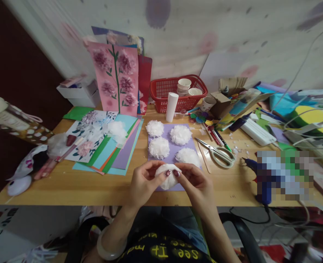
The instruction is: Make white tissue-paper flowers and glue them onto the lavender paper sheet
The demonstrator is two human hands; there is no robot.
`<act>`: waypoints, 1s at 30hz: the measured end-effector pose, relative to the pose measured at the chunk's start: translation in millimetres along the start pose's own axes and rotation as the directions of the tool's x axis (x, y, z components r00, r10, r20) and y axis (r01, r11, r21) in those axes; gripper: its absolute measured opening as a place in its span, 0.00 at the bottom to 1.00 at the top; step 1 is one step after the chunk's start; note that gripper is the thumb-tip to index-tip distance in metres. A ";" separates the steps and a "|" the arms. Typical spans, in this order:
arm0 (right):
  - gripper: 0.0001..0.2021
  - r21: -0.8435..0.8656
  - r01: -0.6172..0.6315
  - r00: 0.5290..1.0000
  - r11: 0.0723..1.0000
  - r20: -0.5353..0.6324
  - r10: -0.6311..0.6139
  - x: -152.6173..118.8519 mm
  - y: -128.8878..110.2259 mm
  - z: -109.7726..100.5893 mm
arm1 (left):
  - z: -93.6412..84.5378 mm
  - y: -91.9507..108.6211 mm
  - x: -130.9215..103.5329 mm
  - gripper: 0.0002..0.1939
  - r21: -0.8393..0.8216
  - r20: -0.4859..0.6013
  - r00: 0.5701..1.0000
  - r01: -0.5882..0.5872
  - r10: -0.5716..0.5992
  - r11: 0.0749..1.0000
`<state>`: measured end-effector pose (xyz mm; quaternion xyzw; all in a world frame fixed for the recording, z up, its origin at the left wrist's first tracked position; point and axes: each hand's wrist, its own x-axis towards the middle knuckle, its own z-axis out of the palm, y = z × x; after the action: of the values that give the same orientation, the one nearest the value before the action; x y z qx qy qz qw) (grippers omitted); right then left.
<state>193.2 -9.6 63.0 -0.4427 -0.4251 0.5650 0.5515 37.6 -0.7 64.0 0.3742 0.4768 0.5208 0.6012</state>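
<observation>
Between my two hands I hold a rounded piece of white tissue paper (pixel 165 179), near the table's front edge. My left hand (pixel 146 180) pinches its left side, with the thumb pressed on the front. My right hand (pixel 195 182) grips the right side in the same way, and both thumbs almost meet. Behind and partly below them lies a purple sheet (pixel 166 132). On it sit several fluffy white paper flowers (pixel 159 147), and the one nearest my right hand (pixel 188 156) is partly covered by it.
Scissors (pixel 223 155) and a wooden stick (pixel 205 159) lie right of the sheet; a glue gun (pixel 264 182) is farther right. A white roll (pixel 172 107) stands before a red basket (pixel 164 104). Coloured papers (pixel 125 153) lie left, below a pink flower picture (pixel 101 80).
</observation>
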 end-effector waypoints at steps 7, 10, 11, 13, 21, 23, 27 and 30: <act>0.10 0.042 -0.017 0.996 0.999 -0.091 0.021 0.1 7.3 2.8 | 5.0 -11.1 -1.2 0.13 -0.065 -0.117 0.993 -0.015 0.007 0.998; 0.08 0.025 0.005 0.994 1.000 -0.106 -0.003 -6.4 7.3 5.9 | 10.9 -16.5 -5.4 0.14 -0.098 -0.131 0.991 -0.043 0.030 0.994; 0.08 0.011 0.015 0.995 1.000 -0.104 -0.013 -8.0 6.6 6.4 | 12.3 -17.3 -6.9 0.14 -0.104 -0.130 0.991 -0.052 0.039 0.993; 0.07 -0.023 0.041 0.995 0.999 -0.090 -0.043 -9.9 5.4 6.6 | 14.1 -18.1 -9.3 0.14 -0.109 -0.130 0.990 -0.073 0.059 0.991; 0.08 -0.009 0.165 0.954 0.986 -0.253 -0.161 -14.3 18.9 7.9 | 16.2 -26.4 -10.1 0.15 -0.130 -0.168 0.980 -0.127 0.105 0.983; 0.06 -0.010 0.163 0.956 0.986 -0.247 -0.161 -14.9 20.4 8.1 | 16.2 -26.5 -9.3 0.15 -0.123 -0.167 0.979 -0.139 0.118 0.983; 0.06 -0.010 0.150 0.973 0.989 -0.177 -0.150 -12.3 15.2 5.6 | 15.9 -24.5 -7.7 0.14 -0.109 -0.159 0.978 -0.152 0.134 0.982; 0.08 -0.007 0.145 0.985 0.989 -0.096 -0.145 -9.9 10.4 3.7 | 16.2 -24.2 -7.3 0.13 -0.109 -0.150 0.980 -0.149 0.132 0.983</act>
<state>187.1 -19.7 54.2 -0.4374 -0.4289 0.5015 0.6109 59.7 -11.4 46.7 0.3325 0.4586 0.6149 0.5486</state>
